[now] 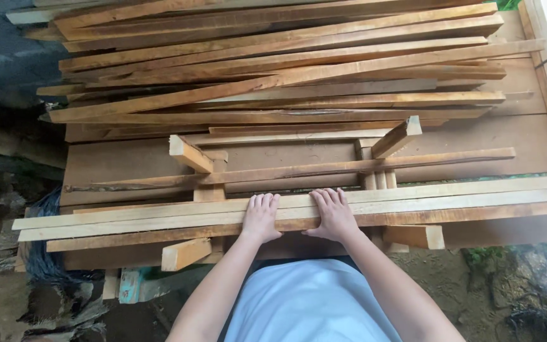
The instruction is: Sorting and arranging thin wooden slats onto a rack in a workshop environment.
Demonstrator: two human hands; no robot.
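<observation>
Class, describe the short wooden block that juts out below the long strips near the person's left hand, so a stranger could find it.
Start at the three long pale strips under both hands. Left of the left hand, a short block pokes out beneath them. Unlike the strips, it is stubby, angled, with a cut end.

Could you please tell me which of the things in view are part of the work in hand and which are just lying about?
In hand:
left hand
right hand
long pale battens, both palms flat on them

Lying about:
loose pile of strips behind
short offcut blocks
wide boards underneath
</observation>
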